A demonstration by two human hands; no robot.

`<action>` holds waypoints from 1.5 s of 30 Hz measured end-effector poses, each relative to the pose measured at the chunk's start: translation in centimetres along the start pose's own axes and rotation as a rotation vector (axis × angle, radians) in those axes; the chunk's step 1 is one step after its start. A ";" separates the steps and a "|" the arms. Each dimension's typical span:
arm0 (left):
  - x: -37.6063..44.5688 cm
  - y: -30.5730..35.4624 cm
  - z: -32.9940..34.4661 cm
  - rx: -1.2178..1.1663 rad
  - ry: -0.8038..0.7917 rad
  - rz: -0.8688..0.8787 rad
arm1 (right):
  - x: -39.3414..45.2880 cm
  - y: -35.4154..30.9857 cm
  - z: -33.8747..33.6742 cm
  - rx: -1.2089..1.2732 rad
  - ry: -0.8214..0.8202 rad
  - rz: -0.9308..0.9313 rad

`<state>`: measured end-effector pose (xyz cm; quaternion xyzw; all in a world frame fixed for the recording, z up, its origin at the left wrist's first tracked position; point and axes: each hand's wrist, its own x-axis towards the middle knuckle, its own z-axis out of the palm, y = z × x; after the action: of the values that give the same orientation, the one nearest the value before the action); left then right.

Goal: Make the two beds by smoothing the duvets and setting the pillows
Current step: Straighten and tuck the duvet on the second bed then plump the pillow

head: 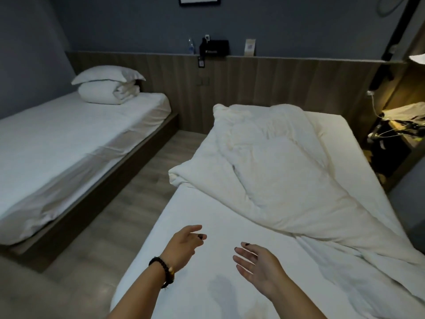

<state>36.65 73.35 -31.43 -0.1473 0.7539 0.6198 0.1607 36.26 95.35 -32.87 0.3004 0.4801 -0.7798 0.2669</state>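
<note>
Both hands empty, left hand point(184, 245), right hand point(259, 263); rumpled duvet point(287, 171) beyond

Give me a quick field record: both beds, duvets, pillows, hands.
near bed: sheet bare at the foot end
near duvet: crumpled, bunched toward the head and right side
far bed: sheet bare
far duvet: folded at the head end
pillow: on top of the folded duvet
left hand: open, above the near sheet, holding nothing
right hand: open, holding nothing
</note>
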 end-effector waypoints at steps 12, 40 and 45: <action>2.2 -5.5 -26.3 0.368 -0.119 0.075 | 4.0 9.8 23.5 -1.296 0.092 -0.424; 17.5 0.5 -42.5 0.660 -0.303 0.311 | 14.0 9.7 38.7 -1.710 0.301 -0.363; 22.9 -1.4 -52.1 0.591 -0.368 0.218 | 19.1 11.0 47.9 -1.580 0.300 -0.280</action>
<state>13.39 21.38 -33.05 0.1007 0.8701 0.4048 0.2625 20.89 45.02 -35.99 0.0620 0.9519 -0.1889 0.2330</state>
